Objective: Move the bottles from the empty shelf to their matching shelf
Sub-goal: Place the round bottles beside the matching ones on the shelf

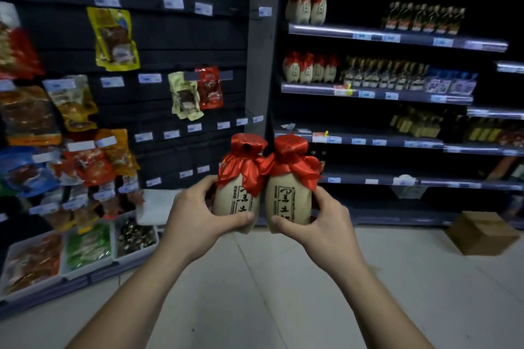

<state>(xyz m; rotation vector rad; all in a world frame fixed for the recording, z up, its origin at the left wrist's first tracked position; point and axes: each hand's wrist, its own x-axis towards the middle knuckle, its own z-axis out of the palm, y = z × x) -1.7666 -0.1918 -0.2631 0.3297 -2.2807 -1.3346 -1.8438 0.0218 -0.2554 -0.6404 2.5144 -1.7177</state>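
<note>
I hold two cream jar-shaped bottles with red cloth tops side by side in front of me, touching each other. My left hand (195,212) grips the left bottle (238,193) and my right hand (326,221) grips the right bottle (287,195). Matching bottles stand on the right-hand rack: two on an upper shelf (307,5) and several on the shelf below (310,68). The left part of a lower shelf (354,141), just behind the bottles I hold, looks bare.
A dark pegboard wall (170,45) with hanging snack packs fills the left, with white bins (85,252) of snacks at its foot. A grey pillar (262,37) divides it from the bottle rack. A cardboard box (482,232) sits on the pale floor at right.
</note>
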